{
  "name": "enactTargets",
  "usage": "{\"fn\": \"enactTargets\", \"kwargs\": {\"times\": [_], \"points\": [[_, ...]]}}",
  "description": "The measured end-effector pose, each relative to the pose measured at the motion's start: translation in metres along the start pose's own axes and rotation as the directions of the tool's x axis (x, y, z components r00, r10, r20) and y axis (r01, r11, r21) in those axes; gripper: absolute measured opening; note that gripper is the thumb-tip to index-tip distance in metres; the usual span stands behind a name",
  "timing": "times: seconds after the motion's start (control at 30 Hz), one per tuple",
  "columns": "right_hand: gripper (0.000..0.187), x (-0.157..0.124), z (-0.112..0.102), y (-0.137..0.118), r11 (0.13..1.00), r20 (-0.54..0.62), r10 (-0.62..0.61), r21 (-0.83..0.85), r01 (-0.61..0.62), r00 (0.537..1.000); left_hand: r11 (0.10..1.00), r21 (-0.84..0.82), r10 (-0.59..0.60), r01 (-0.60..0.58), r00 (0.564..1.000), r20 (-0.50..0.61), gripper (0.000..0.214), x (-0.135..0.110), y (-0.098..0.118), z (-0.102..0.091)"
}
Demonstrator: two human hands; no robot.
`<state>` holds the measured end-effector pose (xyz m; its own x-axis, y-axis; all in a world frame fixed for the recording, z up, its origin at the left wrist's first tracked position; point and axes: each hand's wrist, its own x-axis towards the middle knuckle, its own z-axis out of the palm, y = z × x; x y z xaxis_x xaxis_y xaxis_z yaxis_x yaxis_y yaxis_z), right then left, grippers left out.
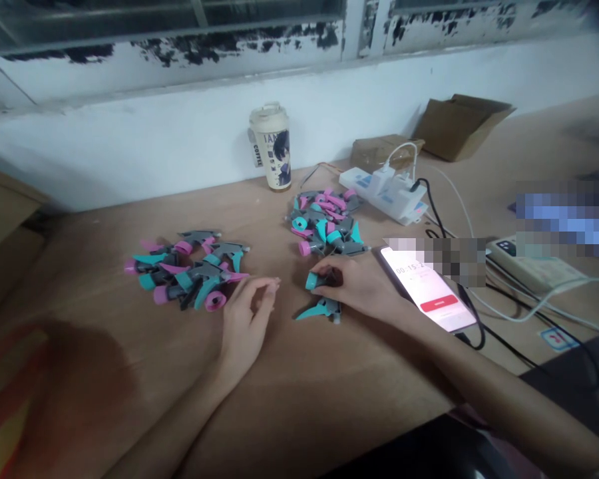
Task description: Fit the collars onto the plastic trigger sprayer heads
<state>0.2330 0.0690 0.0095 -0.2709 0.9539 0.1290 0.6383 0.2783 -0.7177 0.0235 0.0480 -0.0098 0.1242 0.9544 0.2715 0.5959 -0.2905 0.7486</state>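
Two heaps of small plastic spray-trigger heads in grey, teal and pink lie on the wooden table: a left pile and a right pile. My right hand is closed around one grey and teal trigger head, whose teal lever sticks out below the fingers. My left hand rests on the table just right of the left pile. Its fingers are loosely curled and apart, and it holds nothing.
A phone with a running timer lies right of my right hand. Behind are a coffee cup, a white power strip with cables, and cardboard boxes. Another box edge stands at far left.
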Motion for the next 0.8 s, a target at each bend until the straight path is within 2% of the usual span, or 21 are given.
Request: {"fn": "enactTargets", "kwargs": {"times": [0.07,0.2,0.3,0.4,0.53,0.63,0.8], "points": [[0.023,0.002,0.004,-0.002,0.996,0.043,0.015,-0.092,-0.011,0.999,1.0,0.022,0.021,-0.022,0.999,0.035,0.02,-0.001,0.006,0.004],[0.022,0.008,0.015,-0.009,0.942,0.096,-0.117,-0.306,0.141,0.988,0.998,0.051,0.033,-0.04,0.989,0.143,0.023,0.0,0.014,0.013],[0.013,0.013,0.019,-0.016,0.854,0.126,-0.212,-0.459,0.246,0.969,1.0,-0.022,0.008,-0.005,0.99,0.142,0.026,0.002,0.01,0.015],[0.011,0.013,0.021,-0.019,0.789,0.091,-0.329,-0.52,0.326,0.94,0.979,-0.192,-0.05,0.069,0.993,0.102,0.027,0.004,0.004,0.013],[0.016,0.008,0.023,-0.011,0.818,0.017,-0.403,-0.442,0.369,0.915,0.918,-0.362,-0.131,0.16,0.986,0.104,0.027,0.005,0.0,0.011],[0.021,0.005,0.023,-0.001,0.874,-0.012,-0.417,-0.279,0.398,0.909,0.908,-0.39,-0.105,0.151,0.985,0.136,0.024,0.005,0.001,0.011],[0.025,0.002,0.021,0.008,0.936,0.002,-0.346,0.063,0.345,0.938,0.918,-0.367,-0.028,0.147,0.95,0.311,0.023,0.008,0.001,0.007]]}}
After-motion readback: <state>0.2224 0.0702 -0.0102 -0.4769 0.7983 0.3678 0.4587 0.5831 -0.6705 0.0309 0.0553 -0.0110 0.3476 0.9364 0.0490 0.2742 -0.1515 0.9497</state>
